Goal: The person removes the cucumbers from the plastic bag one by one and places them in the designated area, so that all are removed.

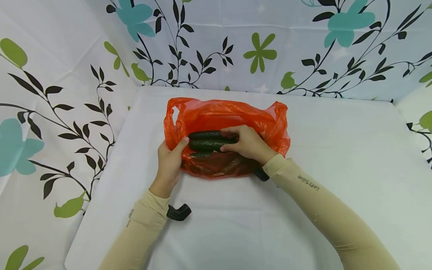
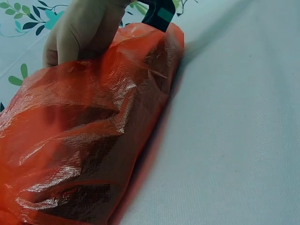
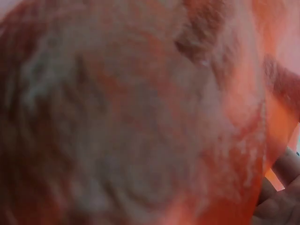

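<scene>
Red bag (image 1: 221,114) nr far tbl edge (image 1: 324,99)

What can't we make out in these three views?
Head: count of long dark-green cucumbers; crinkled red plastic bag hides its lower part.
Head: cucumbers' right ends, behind the bare right hand.
Head: some fingers of the bare left hand, behind the bag.
Head: upper ends of tan fabric sleeves, cut by bottom edge.
Left wrist: contents' outlines, veiled by bag.
Right wrist: bag contents, blurred.
</scene>
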Motion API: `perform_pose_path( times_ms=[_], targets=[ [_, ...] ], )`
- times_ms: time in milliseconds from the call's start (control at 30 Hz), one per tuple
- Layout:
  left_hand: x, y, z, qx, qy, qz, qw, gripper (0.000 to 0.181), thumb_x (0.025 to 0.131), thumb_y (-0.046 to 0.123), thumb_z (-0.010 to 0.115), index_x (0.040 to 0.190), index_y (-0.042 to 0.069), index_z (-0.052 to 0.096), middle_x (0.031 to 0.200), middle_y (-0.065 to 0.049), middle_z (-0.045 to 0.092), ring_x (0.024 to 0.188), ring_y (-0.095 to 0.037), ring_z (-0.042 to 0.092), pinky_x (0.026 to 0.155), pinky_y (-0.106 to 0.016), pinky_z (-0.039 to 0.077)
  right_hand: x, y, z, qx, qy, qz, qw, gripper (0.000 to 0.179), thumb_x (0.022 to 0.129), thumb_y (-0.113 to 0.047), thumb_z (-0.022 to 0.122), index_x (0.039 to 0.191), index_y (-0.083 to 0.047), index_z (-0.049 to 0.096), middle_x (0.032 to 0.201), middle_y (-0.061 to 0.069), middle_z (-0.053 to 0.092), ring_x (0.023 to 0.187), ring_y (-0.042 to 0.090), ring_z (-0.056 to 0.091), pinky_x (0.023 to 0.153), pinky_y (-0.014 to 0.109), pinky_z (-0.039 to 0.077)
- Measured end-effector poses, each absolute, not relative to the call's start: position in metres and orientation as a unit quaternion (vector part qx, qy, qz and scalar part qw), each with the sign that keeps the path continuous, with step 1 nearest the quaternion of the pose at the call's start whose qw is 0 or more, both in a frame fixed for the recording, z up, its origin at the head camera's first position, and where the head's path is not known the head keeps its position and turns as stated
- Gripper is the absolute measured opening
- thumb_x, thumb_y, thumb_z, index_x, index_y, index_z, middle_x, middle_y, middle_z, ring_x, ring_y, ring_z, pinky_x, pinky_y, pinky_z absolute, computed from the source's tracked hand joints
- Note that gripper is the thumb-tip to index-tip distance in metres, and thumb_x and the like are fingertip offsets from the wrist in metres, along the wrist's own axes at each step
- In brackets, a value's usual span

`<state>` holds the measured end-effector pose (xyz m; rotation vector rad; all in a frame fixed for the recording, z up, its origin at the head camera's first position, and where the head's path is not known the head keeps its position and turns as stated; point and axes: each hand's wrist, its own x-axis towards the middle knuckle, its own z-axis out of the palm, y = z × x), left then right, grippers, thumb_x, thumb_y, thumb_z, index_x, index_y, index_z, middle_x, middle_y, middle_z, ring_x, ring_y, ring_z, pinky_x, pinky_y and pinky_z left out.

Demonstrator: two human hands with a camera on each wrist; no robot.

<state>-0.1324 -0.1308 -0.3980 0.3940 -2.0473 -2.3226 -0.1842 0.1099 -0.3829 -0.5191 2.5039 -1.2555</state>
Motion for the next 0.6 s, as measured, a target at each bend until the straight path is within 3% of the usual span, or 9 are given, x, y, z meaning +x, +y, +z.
perform_pose_path(
  times_ms=[300, 600],
  targets=[
    [-0.1317, -0.1306, -0.3993, 0.122, -0.65, -0.75, 0.015, 0.044, 0.102, 0.012, 0.056, 0.142, -0.003, 0.048, 0.132, -0.014, 0.056, 0.12, -0.024, 0.055, 0.105, -0.035, 0.045, -0.1819, 0.1062, -0.3834, -0.182, 0.889, -0.398, 0.133, 0.06, 0.084, -0.025, 0.084, 0.138, -0.008, 0.064, 0.128, 0.005, 0.068, 0.12, 0.02, 0.06, 0.106, 0.039, 0.046],
    [-0.1291, -0.1298, -0.3983, 0.128, -0.633, -0.764, 0.007, 0.043, 0.102, 0.01, 0.052, 0.142, -0.003, 0.047, 0.131, -0.014, 0.056, 0.124, -0.029, 0.054, 0.105, -0.035, 0.045, -0.182, 0.1049, -0.3871, -0.177, 0.904, -0.368, 0.128, 0.057, 0.084, -0.027, 0.084, 0.136, -0.012, 0.066, 0.128, 0.003, 0.068, 0.118, 0.018, 0.059, 0.103, 0.039, 0.047]
  ],
)
